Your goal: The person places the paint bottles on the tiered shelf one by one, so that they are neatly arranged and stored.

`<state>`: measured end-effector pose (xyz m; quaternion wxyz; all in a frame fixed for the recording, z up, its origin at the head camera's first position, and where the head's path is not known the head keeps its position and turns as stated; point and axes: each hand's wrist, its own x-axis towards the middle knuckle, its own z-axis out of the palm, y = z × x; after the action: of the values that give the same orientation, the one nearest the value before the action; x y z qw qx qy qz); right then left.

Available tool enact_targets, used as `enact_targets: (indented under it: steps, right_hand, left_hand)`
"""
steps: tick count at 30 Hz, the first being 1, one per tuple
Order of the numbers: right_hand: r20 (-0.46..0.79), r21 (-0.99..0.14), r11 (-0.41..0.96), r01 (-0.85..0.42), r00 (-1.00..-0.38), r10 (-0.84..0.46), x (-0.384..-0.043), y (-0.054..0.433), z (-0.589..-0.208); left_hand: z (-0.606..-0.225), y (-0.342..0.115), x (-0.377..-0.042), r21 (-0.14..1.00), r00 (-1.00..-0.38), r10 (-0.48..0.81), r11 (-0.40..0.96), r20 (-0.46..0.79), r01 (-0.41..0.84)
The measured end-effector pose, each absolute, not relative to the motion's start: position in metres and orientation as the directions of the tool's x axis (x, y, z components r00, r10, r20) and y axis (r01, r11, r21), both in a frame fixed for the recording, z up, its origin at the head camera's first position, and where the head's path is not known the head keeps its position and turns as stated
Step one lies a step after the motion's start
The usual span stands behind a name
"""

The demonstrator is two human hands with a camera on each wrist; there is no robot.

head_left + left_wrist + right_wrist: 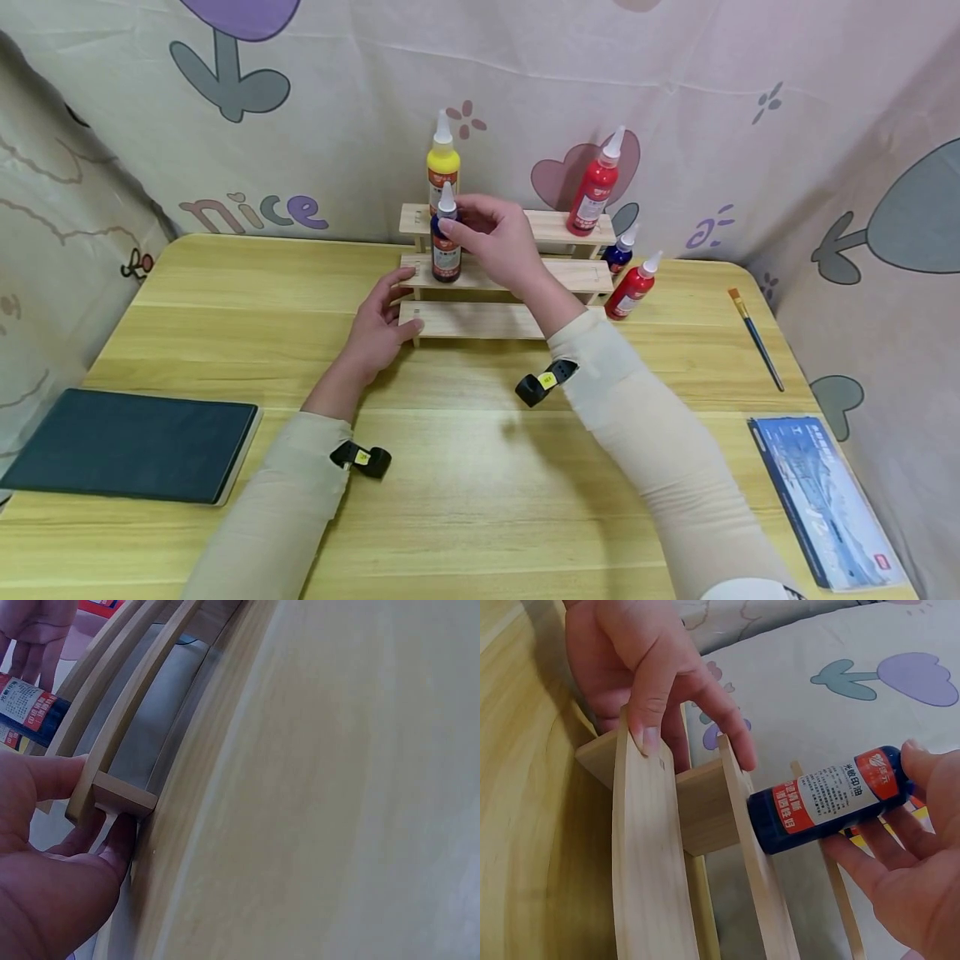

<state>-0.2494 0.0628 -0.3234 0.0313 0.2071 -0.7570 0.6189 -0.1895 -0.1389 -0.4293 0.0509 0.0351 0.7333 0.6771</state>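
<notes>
A dark blue ink bottle (447, 250) with a white pointed cap stands upright at the left end of the middle shelf. My right hand (501, 242) holds it between thumb and fingers near its top; the right wrist view shows its base right at the shelf board. My left hand (378, 325) grips the left end of the three-step wooden rack (487, 320), its thumb on the lowest board and fingers reaching to the middle one. Behind the blue bottle, a yellow bottle (443, 162) is on the top shelf. A red bottle (593, 196) occupies that shelf's right end.
Beside the rack's right end, another red bottle (632, 290) and a second blue bottle (618, 253) stand on the table (450, 500). A paintbrush (756, 340) and a blue-and-white pad (828, 500) lie at the right. A dark green book (131, 446) lies at the left; a printed curtain (360, 100) hangs behind.
</notes>
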Motion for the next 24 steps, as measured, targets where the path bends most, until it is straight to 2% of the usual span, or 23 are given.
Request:
enact_targets:
  steps: [13,24]
  right_hand:
    - [0.316,-0.921,0.144,-0.362,-0.91,-0.267,-0.247,0.062,-0.327]
    - [0.3,-0.923,0.19,-0.335,-0.934,-0.193,-0.231,0.078,-0.337]
  left_hand:
    - [-0.428,-0.137,-0.19,0.997,-0.993,0.119,0.073,-0.025,-0.016]
    - [-0.43,-0.137,-0.189,0.997,-0.994,0.109,0.073,-0.008,0.0]
